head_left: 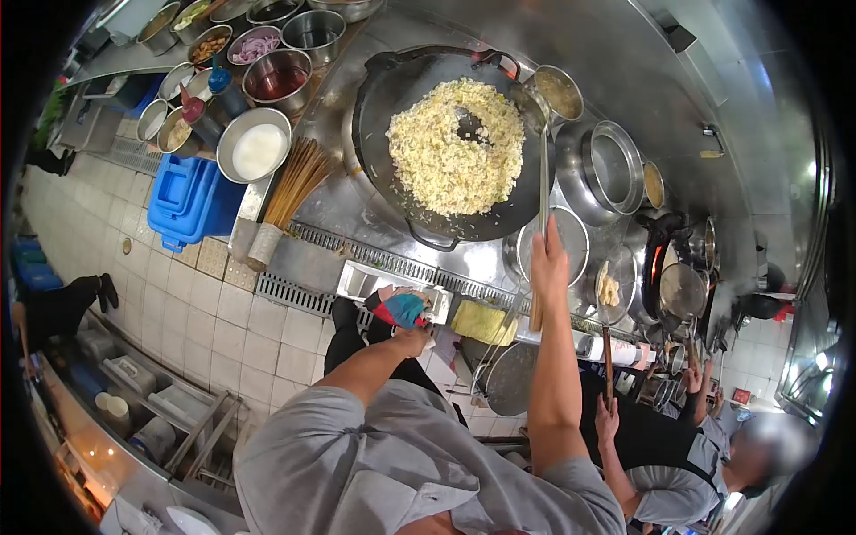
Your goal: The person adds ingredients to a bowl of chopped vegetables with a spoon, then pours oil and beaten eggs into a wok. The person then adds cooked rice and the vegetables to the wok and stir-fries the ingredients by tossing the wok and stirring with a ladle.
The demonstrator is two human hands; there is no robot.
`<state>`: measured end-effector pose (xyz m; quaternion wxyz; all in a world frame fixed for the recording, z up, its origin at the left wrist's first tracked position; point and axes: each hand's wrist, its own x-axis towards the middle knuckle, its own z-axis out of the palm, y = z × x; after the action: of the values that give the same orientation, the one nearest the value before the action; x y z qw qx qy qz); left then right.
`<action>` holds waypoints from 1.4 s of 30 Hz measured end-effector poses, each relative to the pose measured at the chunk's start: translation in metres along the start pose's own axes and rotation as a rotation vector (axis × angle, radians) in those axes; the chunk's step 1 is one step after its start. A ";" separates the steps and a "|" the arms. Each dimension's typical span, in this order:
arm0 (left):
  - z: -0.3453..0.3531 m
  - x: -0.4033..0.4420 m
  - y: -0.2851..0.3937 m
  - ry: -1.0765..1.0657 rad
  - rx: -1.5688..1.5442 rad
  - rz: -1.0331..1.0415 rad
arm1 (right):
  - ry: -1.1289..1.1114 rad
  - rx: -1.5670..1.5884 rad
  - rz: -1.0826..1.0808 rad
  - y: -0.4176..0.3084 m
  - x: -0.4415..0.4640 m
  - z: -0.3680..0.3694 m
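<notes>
A large black wok (370, 156) holds a heap of yellow-and-white fried rice (428, 152) with a dark gap near its upper middle. My right hand (550, 263) is wrapped round the handle of a long metal ladle (544, 169), whose bowl rests at the wok's right rim, beside a small pot of liquid (560, 94). Down by the counter's front edge, my left hand (412, 341) is closed on a bunched red and teal cloth (399, 308), near a white tray (358, 281).
Metal bowls of ingredients, one with white contents (259, 152), line the upper left. A bamboo brush (294, 187) lies left of the wok. Below stands a blue bin (192, 201). At right a co-worker (678, 464) holds a handle near a flaming burner (660, 259). A yellow cloth (484, 323) hangs at the edge.
</notes>
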<state>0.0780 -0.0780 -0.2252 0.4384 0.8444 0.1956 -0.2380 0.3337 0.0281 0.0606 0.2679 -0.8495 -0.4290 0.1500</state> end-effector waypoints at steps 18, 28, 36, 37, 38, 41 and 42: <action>-0.210 -0.225 0.049 0.565 -1.828 -0.076 | -0.287 -0.677 -0.378 0.064 -0.131 -0.078; -0.292 -0.113 0.060 0.554 -1.794 -0.195 | -0.138 -0.559 -0.244 0.041 -0.015 -0.022; -0.295 -0.089 0.051 0.686 -1.896 -0.287 | -0.343 -0.501 -0.221 0.007 -0.110 -0.037; -0.296 -0.088 0.052 0.689 -1.888 -0.297 | -0.372 -0.547 -0.205 0.010 -0.110 -0.048; -0.294 -0.090 0.052 0.686 -1.875 -0.316 | -0.371 -0.587 -0.233 0.011 -0.094 -0.050; -0.292 -0.084 0.048 0.674 -1.893 -0.246 | -0.253 -0.674 -0.340 -0.001 -0.015 -0.041; -0.291 -0.082 0.047 0.671 -1.890 -0.227 | -0.203 -0.674 -0.342 0.007 0.008 -0.035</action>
<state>0.1034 0.1291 -0.0018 0.8249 0.1504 0.4966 0.2242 0.3596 0.0194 0.0841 -0.0488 -0.7868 -0.6142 0.0372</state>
